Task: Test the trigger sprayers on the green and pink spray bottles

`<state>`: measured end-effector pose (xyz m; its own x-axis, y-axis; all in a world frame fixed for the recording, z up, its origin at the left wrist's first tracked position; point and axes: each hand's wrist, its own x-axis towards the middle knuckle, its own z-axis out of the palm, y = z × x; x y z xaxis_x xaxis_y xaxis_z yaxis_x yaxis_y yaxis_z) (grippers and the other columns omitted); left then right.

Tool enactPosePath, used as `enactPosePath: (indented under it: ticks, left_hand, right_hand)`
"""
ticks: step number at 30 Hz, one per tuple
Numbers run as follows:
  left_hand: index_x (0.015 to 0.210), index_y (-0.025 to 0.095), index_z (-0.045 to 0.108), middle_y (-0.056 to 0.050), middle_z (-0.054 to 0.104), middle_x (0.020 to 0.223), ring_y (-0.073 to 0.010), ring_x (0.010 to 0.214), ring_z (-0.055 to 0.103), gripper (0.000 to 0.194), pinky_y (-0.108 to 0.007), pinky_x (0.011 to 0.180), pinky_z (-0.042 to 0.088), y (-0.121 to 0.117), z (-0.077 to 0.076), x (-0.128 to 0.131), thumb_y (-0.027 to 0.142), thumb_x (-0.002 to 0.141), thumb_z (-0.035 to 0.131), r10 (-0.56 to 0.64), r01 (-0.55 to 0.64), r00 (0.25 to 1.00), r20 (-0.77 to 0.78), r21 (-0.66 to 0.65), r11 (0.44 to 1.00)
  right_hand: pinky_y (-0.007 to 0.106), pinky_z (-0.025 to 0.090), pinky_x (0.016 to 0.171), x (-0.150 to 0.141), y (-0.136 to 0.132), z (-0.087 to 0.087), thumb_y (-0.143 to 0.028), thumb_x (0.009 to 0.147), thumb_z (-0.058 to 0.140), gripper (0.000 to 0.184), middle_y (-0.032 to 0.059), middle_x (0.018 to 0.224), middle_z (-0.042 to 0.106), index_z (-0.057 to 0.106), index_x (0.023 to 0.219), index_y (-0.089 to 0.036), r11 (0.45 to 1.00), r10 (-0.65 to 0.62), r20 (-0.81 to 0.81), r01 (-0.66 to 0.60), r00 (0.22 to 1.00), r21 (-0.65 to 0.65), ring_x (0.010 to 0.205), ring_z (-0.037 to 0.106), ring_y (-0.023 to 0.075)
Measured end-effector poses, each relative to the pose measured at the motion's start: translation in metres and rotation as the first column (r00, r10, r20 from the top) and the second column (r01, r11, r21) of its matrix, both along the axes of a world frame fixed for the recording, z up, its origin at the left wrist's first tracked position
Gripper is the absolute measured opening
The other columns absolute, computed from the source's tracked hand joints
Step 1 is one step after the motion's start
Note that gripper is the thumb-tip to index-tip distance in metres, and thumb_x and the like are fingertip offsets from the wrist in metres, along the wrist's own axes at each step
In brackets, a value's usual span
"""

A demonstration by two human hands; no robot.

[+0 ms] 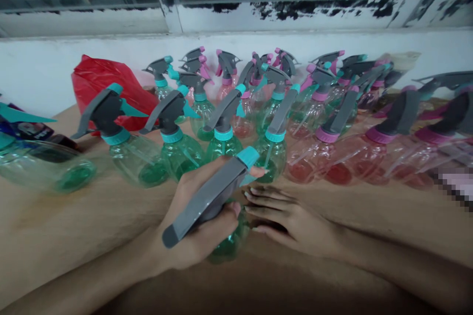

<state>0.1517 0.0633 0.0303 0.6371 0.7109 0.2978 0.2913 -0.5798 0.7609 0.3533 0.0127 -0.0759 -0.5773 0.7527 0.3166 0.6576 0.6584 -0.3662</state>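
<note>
My left hand point(201, 226) is wrapped round the neck of a green spray bottle point(225, 248) at the front of the table. Its grey sprayer head, with a turquoise nozzle, slants over my fingers and points up and to the right. Just to the right, my right hand point(288, 219) lies low with its fingers stretched towards the bottle and nothing in its grasp. Whether the fingertips touch the bottle I cannot tell. Right behind my hands stands a row of spray bottles, among them a green one with a turquoise collar point(224, 145) and a pink one with a pink collar point(338, 170).
More spray bottles point(275, 106) crowd the back of the wooden table point(121, 226). A red plastic bag point(111, 81) sits at back left, near a dark bottle point(44, 135) lying down. Behind the table runs a white wall point(44, 66) under windows with peeling dark patches.
</note>
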Motion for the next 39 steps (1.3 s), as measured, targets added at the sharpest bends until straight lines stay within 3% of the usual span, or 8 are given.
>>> enactPosePath:
  ticks: [3,9,16,24,27,32,39]
  left_hand:
    - [0.098,0.025,0.061,0.0,0.06,0.075,-0.0179,0.06,0.054,0.037,-0.03,0.059,0.046,-0.0029,0.0002,-0.0007,0.015,0.064,0.05,0.027,-0.027,1.0,-0.006,0.021,0.999]
    - [0.078,0.024,0.056,-0.001,0.054,0.066,-0.0186,0.058,0.051,0.016,-0.03,0.056,0.045,-0.006,0.0023,-0.0026,0.019,0.065,0.049,0.08,-0.077,0.996,-0.049,0.05,0.996]
    - [0.099,0.026,0.061,-0.002,0.063,0.086,-0.0203,0.079,0.06,0.04,-0.03,0.074,0.05,-0.0049,0.0005,0.0003,0.011,0.063,0.051,0.031,-0.031,0.999,0.031,0.007,0.999]
    - [0.1,0.027,0.062,-0.001,0.065,0.093,-0.0196,0.085,0.062,0.044,-0.029,0.078,0.05,-0.003,-0.0046,0.0005,0.007,0.062,0.05,0.001,0.001,0.993,0.12,-0.015,1.0]
    - [0.097,0.024,0.061,-0.001,0.062,0.089,-0.0186,0.08,0.061,0.041,-0.029,0.073,0.05,-0.0024,-0.0059,0.0008,0.005,0.062,0.05,-0.023,0.022,0.987,0.158,0.008,1.0]
    - [0.086,0.023,0.057,-0.001,0.055,0.073,-0.0183,0.066,0.056,0.028,-0.03,0.063,0.047,-0.0035,-0.0012,0.0016,0.01,0.062,0.048,0.022,-0.024,0.997,0.072,0.027,0.999]
    - [0.088,0.025,0.056,0.0,0.057,0.076,-0.017,0.061,0.054,0.031,-0.029,0.059,0.046,-0.0016,0.0017,0.0012,0.01,0.062,0.048,-0.014,0.013,0.998,0.058,0.028,1.0]
  right_hand:
    - [0.042,0.031,0.108,0.0006,0.0005,-0.0001,-0.032,0.089,0.049,0.04,0.0041,0.134,0.049,0.048,0.128,-0.022,1.0,0.003,0.01,-0.003,1.0,-0.01,0.13,0.035,0.019]
    - [0.041,0.03,0.108,0.0015,0.0013,0.0001,-0.033,0.09,0.048,0.039,0.0043,0.135,0.048,0.049,0.127,-0.021,1.0,0.014,0.02,-0.014,1.0,-0.019,0.13,0.034,0.0187]
    - [0.041,0.032,0.107,0.0007,0.0008,0.0021,-0.032,0.089,0.05,0.039,0.0053,0.134,0.049,0.05,0.126,-0.022,1.0,0.006,-0.005,-0.006,1.0,-0.017,0.129,0.036,0.0189]
    - [0.04,0.031,0.108,0.0008,0.0007,0.0021,-0.032,0.089,0.049,0.039,0.0049,0.134,0.049,0.05,0.126,-0.022,1.0,0.002,0.006,-0.002,1.0,-0.022,0.129,0.036,0.0184]
    - [0.04,0.031,0.108,0.0006,0.0006,0.0028,-0.032,0.089,0.048,0.039,0.0049,0.134,0.049,0.05,0.127,-0.022,1.0,0.004,0.017,-0.004,1.0,-0.026,0.13,0.035,0.0183]
    - [0.04,0.03,0.109,0.0006,0.0002,0.002,-0.032,0.09,0.047,0.038,0.005,0.135,0.047,0.05,0.126,-0.021,1.0,-0.002,0.038,0.003,0.999,-0.023,0.13,0.034,0.018]
    - [0.041,0.029,0.109,0.0006,0.0004,0.0014,-0.032,0.09,0.047,0.038,0.0045,0.135,0.048,0.05,0.126,-0.021,1.0,-0.001,0.03,0.002,1.0,-0.028,0.13,0.034,0.0183]
